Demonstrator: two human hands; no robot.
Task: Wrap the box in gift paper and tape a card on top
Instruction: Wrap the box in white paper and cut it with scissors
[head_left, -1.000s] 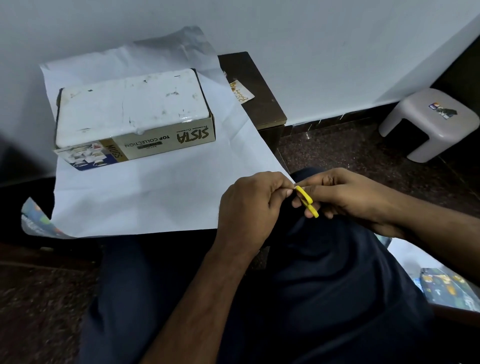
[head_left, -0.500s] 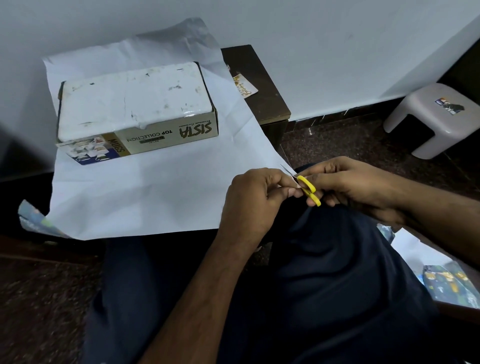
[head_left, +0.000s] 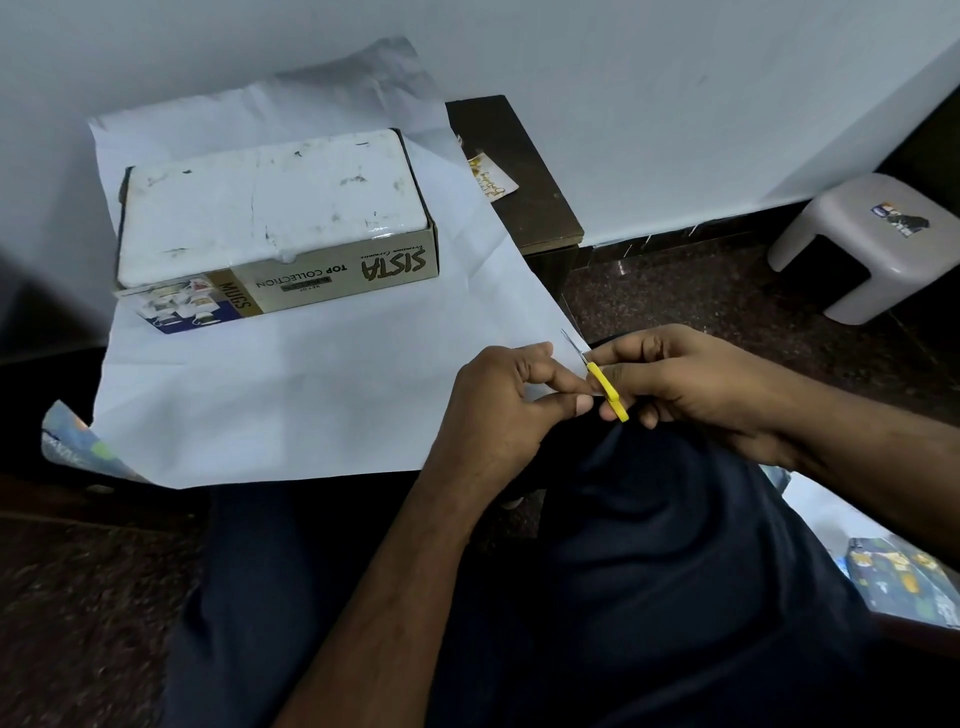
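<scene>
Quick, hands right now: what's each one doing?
Left hand: pinching the near right corner of the gift paper.
Right hand: gripping the yellow-handled scissors, blades pointing at the paper's edge.

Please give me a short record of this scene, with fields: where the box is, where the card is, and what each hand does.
box: lies on the white side of the gift paper, unwrapped
card: on the dark table, beside the paper
right hand: holds yellow scissors, blades at the paper's corner
left hand: pinches the paper's edge by the scissors
stool: on the floor, right
</scene>
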